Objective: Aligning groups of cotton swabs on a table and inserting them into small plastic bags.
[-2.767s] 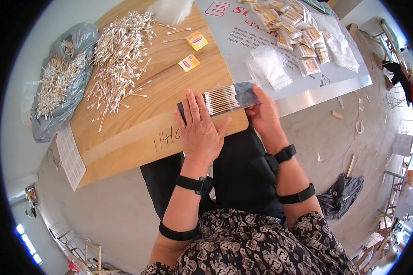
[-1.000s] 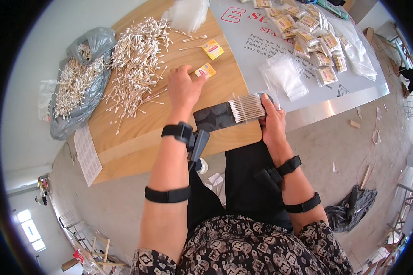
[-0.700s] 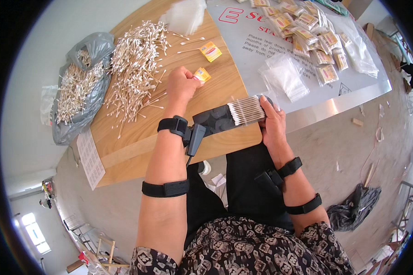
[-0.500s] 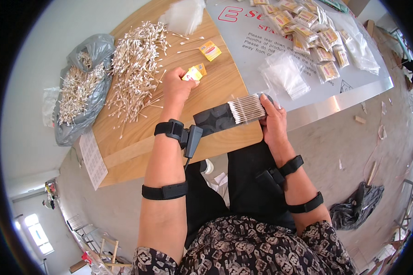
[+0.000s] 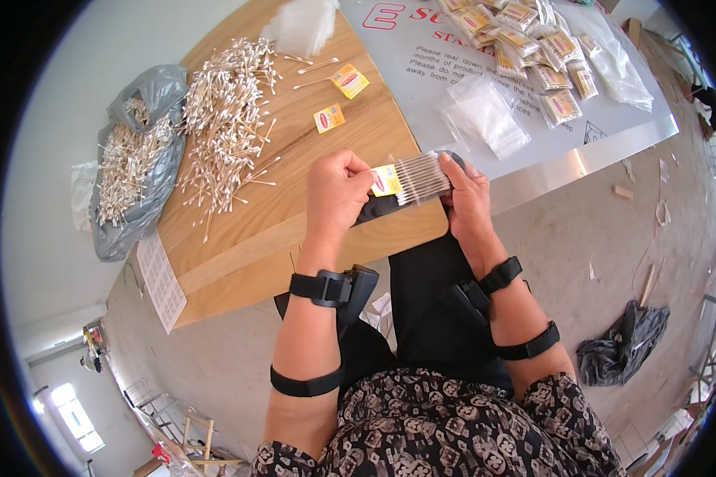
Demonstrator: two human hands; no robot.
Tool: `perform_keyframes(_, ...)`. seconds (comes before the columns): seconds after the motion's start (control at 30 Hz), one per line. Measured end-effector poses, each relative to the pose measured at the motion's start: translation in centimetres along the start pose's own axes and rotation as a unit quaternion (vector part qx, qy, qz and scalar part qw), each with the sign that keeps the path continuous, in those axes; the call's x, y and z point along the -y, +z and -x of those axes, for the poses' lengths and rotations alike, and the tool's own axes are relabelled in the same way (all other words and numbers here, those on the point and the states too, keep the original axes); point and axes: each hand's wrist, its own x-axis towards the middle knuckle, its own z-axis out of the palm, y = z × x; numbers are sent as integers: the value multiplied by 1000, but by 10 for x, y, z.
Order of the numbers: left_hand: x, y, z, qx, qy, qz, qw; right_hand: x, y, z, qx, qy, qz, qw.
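Hands pinching label, swabs

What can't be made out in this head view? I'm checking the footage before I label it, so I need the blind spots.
- Left hand: its fingertips curl over the yellow label, hiding the grip.
- Bundle of cotton swabs: its right end is covered by the right hand; the count is too fine to tell.
- Dark pad beneath: mostly hidden by both hands.
- Filled packets: the top edge cuts them off.
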Motion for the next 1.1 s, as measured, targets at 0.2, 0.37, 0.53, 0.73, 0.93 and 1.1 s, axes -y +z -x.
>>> perform_keyframes(0.2,7,14,4,-53,51,-74,995,-2,-2,-2,-4,-1,-4,1000)
perform_keyframes(0.37,3,21,6,-50,48,-87,994,-2,0,0,-13,-10,-11,1000)
perform_keyframes(0.53,6,25,6,-56,33,-93,994,-1,1,-1,-12,-10,-11,1000)
perform_keyframes(0.73,10,41,2,-36,51,-89,994,1,-1,-1,0,2,8,1000)
perform_keyframes(0.93,5,48,6,-30,28,-129,991,0,1,1,-2,-9,-4,1000)
perform_keyframes(1.1,7,34,25,-49,117,-201,971,-1,-2,1,3,-5,-10,1000)
